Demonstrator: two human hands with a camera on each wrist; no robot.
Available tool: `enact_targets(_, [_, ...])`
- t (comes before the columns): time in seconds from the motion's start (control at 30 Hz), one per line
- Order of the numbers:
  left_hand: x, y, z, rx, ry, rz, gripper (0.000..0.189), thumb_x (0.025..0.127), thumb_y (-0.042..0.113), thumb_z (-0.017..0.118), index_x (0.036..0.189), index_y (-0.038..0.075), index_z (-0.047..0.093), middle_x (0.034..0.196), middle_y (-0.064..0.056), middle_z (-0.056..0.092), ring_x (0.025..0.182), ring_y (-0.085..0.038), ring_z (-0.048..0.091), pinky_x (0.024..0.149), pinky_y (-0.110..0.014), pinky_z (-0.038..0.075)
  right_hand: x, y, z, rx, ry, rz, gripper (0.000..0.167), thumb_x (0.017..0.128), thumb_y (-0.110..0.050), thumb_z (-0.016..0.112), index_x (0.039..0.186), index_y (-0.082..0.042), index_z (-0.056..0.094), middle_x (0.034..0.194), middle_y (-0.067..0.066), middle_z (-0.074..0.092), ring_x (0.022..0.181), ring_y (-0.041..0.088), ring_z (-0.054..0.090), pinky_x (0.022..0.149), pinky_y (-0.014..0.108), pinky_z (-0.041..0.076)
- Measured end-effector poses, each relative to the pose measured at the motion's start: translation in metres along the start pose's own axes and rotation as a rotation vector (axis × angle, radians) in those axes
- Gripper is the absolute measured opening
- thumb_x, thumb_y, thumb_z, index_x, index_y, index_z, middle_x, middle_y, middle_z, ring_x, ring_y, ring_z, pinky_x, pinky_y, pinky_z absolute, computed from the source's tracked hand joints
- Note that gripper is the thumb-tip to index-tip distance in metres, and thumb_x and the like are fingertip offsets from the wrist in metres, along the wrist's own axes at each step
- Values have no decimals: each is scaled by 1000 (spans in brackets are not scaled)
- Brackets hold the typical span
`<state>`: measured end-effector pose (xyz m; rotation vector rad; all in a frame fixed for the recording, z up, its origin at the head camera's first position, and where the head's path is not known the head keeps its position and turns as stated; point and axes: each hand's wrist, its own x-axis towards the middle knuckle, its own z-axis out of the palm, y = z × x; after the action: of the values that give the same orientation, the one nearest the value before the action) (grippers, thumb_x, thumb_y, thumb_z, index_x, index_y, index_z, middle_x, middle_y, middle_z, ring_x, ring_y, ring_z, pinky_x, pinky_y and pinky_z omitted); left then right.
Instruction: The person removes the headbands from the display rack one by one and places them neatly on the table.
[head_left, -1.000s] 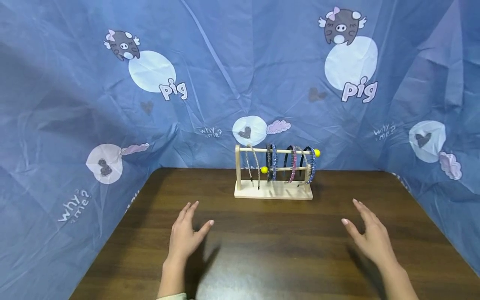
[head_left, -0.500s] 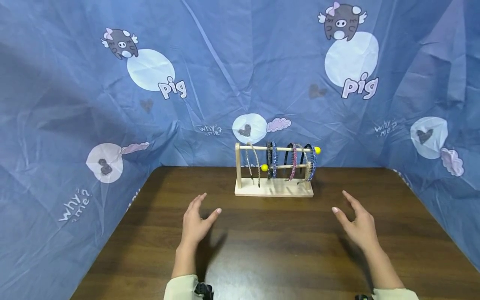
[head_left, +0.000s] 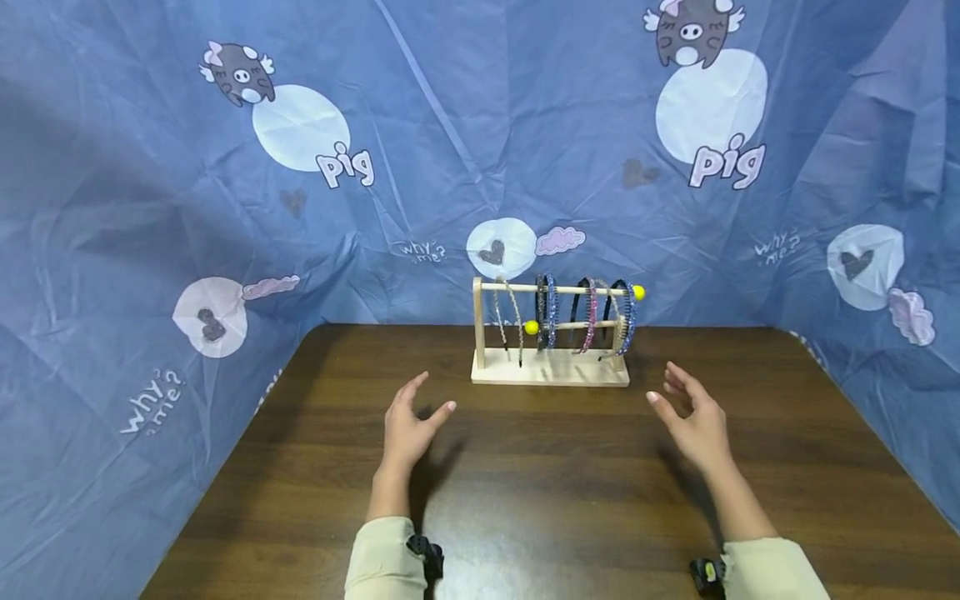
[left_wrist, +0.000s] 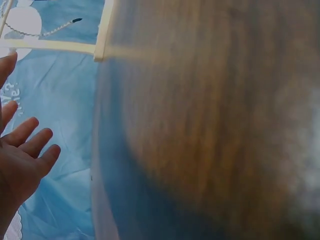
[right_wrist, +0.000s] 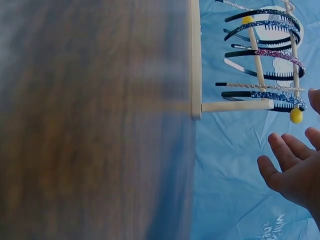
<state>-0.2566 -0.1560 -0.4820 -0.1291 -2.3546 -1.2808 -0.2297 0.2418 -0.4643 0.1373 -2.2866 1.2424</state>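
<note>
A pale wooden rack (head_left: 550,377) with two horizontal rods stands at the back of the table, several headbands hanging on it. A braided light headband (head_left: 515,321) is at its left end. Near the middle are a dark one and a blue glittery headband (head_left: 552,312). Further right hang a pink headband (head_left: 590,317) and another blue headband (head_left: 630,318). My left hand (head_left: 408,429) hovers in front and left of the rack, fingers spread, holding nothing. To the front right, my right hand (head_left: 697,425) is likewise relaxed, apart from everything.
The brown wooden table (head_left: 555,475) lies under both hands. A blue cloth (head_left: 420,125) printed with pigs surrounds its back and sides. Yellow balls (head_left: 639,292) cap the rod ends.
Both hands have moved forward and inward, toward the rack. My sleeves and wrist straps have come into sight. The head view has tilted slightly down; the rack and headbands stay put.
</note>
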Motion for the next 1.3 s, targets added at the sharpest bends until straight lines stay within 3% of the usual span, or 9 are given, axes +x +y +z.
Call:
enact_targets(0.07, [3,1,3,-9,-16,-26,65,73,28,79,129,7,53,128,-17,52,119,-36,45,97,-49,37,3,1,2,27,-4,10,51,85,-14,68,130,2,49,119,22,57,102,34,59,87,47,44])
enact_targets(0.2, [8,6,9,-52,-42,-76,68,73,25,80,132,7,51,132,-17,49,122,-34,43,99,-48,35,8,2,6,66,-11,46,51,86,-14,66,131,2,48,120,20,57,103,34,58,86,43,47])
enact_targets(0.4, [16,9,18,-111,-58,-135,70,72,25,80,133,9,50,133,-18,48,122,-35,42,99,-48,35,15,3,11,195,-20,111,51,86,-9,66,132,4,46,123,23,55,106,37,56,80,15,45])
enact_targets(0.6, [24,12,28,-228,-59,-173,69,72,20,80,132,6,50,132,-19,49,121,-37,44,100,-46,36,21,-6,15,310,-5,145,50,85,0,63,132,7,44,122,26,53,105,36,55,78,12,44])
enact_targets(0.83, [29,6,42,-355,-45,-201,69,71,15,80,131,3,49,131,-23,48,121,-42,42,99,-50,35,26,-29,22,345,-16,122,50,85,2,62,130,12,42,121,31,51,95,5,55,78,12,44])
enact_targets(0.93, [31,5,48,-375,-25,-201,68,70,13,80,131,4,50,128,-24,49,118,-45,43,97,-50,37,29,-29,26,359,-14,119,51,85,3,63,130,13,42,121,33,50,94,2,54,78,12,44])
enact_targets(1.13, [35,8,58,-434,-28,-237,70,69,12,81,132,7,50,131,-25,47,121,-42,41,99,-50,36,35,-25,32,361,7,117,49,84,4,62,128,13,43,120,31,51,94,8,54,77,12,44])
enact_targets(1.3, [40,10,68,-458,-19,-248,70,69,9,81,132,5,50,130,-26,47,121,-39,43,99,-48,36,39,-25,36,376,10,149,49,84,5,61,129,13,42,121,31,50,102,31,54,78,14,44])
